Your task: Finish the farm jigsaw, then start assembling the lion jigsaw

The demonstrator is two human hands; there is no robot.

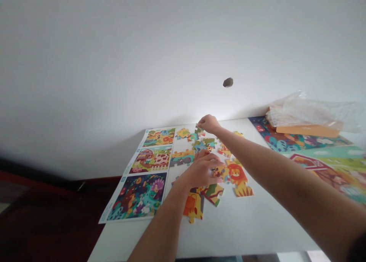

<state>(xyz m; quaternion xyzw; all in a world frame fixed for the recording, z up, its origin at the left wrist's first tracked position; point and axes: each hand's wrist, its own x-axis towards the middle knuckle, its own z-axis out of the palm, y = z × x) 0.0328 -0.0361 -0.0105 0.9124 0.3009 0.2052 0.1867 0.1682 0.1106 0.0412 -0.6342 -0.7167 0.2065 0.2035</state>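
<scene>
My right hand (209,124) reaches to the back of the white table, its fingers pinched on a green jigsaw piece (199,130) held up on edge. Nearer to me, my left hand (203,167) is low over the loose pieces, with a yellow and brown jigsaw piece (217,172) between thumb and fingers. To its right are a lion piece (236,173) and a yellow grass piece (244,190). An orange giraffe piece (193,205) and a branch piece (214,193) lie below it. Several more pieces, some overlapping, lie between and behind my hands.
A picture sheet (168,150) with three printed scenes lies along the table's left edge. At the right are a dark printed board (288,142), a farm-picture board (328,165) and an orange box (309,131) under clear plastic bags (305,111). A white wall (183,56) with a hole rises behind.
</scene>
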